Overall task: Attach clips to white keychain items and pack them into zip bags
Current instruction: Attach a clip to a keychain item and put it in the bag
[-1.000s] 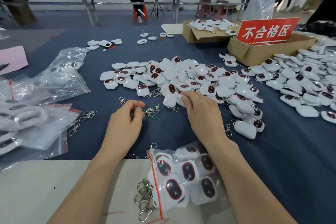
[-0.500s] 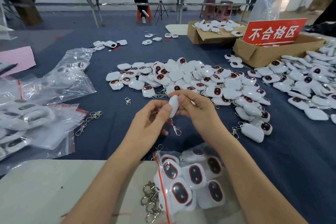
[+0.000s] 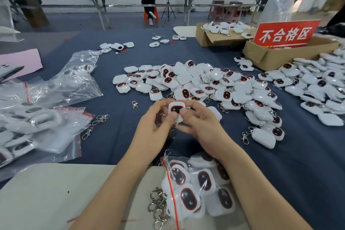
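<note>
Nearest us, a filled zip bag (image 3: 196, 183) lies across the far edge of the pale board (image 3: 56, 192), clips (image 3: 158, 207) spilling from its mouth. Just beyond, our left hand (image 3: 155, 130) and right hand (image 3: 203, 129) meet, both pinching one white keychain item (image 3: 176, 108), dark face toward us. Blue cloth (image 3: 115, 136) separates them from packed bags (image 3: 37, 125) at left; the pile (image 3: 205, 82) starts right behind.

One head cam, wide-angle: looks fwd & down over table (image 3: 108, 142), close above left hand (image 3: 153, 130) & right hand (image 3: 203, 129).
</note>
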The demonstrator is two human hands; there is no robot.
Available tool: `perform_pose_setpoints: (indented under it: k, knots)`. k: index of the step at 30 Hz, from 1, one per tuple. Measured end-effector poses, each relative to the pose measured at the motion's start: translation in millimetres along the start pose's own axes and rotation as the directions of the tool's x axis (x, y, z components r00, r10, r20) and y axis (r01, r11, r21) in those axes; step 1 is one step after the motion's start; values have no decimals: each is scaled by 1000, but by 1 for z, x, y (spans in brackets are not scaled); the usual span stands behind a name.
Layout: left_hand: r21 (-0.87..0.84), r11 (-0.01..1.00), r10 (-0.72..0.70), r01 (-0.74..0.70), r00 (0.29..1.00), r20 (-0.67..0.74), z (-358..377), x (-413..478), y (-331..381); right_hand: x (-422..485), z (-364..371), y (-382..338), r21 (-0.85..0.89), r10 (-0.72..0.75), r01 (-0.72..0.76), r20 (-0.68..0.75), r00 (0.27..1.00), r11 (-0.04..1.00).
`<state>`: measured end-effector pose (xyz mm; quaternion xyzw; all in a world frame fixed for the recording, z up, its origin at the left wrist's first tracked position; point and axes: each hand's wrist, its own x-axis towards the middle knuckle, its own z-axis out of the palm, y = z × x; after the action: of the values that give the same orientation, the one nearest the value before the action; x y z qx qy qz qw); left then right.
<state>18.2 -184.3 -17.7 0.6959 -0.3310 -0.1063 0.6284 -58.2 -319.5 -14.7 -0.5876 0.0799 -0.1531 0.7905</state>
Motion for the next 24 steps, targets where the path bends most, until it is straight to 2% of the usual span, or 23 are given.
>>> perform_pose_setpoints:
  k: [6,24]
  knots:
    - [51,998,27,-24,999,-45,-1,1,0,1,-2,-1,-118,-67,58,-72,995,991]
    - [76,997,4,-1,999,-45,-1,1,0,-3,1,-4,-117,-88,82,-42,995,990]
